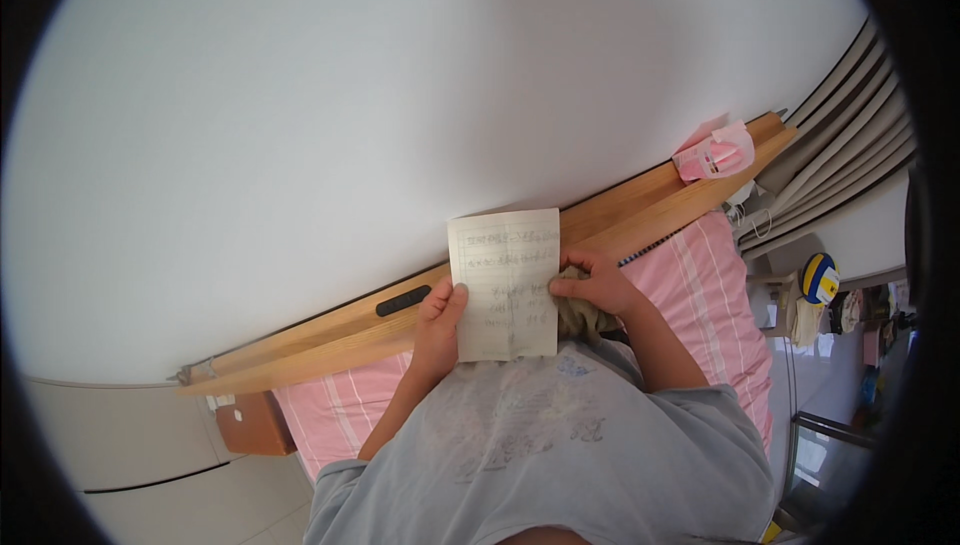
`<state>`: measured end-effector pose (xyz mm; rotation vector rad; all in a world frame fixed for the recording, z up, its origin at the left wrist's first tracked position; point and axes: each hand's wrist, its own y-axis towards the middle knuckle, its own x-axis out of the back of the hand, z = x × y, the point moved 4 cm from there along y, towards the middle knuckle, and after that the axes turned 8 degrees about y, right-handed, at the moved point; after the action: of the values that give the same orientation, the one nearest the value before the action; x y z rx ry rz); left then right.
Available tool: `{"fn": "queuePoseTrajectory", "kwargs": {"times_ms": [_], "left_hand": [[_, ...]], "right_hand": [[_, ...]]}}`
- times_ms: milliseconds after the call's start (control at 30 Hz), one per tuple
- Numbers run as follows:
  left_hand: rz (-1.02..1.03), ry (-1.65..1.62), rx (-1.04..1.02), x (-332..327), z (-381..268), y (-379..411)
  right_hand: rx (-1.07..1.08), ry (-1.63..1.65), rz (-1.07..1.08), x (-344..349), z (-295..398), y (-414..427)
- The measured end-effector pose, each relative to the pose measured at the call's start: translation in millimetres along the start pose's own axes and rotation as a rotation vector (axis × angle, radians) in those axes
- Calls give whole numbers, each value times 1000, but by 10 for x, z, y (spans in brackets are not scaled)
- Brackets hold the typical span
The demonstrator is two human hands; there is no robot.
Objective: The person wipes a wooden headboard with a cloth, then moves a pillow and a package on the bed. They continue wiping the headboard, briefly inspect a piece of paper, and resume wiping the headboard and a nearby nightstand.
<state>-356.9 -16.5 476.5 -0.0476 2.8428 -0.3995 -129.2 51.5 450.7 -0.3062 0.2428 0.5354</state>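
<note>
A creased sheet of ruled paper (508, 286) with handwriting on it is held up in front of my chest. My left hand (441, 316) grips its left edge, thumb on the near face. At the right edge, my right hand (596, 282) pinches the sheet between thumb and fingers. A bunched olive-brown cloth (581, 312) shows just below my right hand; whether the hand touches it cannot be made out. Behind the sheet runs the wooden headboard ledge (622, 219) of a bed. On this ledge, near my left hand, lies a black remote control (403, 300).
A pink tissue pack (716, 159) sits on the ledge's right end. Pink striped bedding (697, 297) spreads on both sides of me. The white wall (262, 132) rises behind the ledge. A brown bedside cabinet (255, 425) stands left, curtains (832, 147) and a volleyball (819, 279) right.
</note>
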Motion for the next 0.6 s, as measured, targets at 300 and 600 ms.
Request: {"fn": "queuePoseTrajectory", "kwargs": {"times_ms": [300, 600], "left_hand": [[17, 18, -21, 23, 107, -18], [41, 71, -7, 26, 106, -91]], "right_hand": [[-36, 28, -1, -33, 29, -92], [-28, -27, -34, -48, 21, -121]]}}
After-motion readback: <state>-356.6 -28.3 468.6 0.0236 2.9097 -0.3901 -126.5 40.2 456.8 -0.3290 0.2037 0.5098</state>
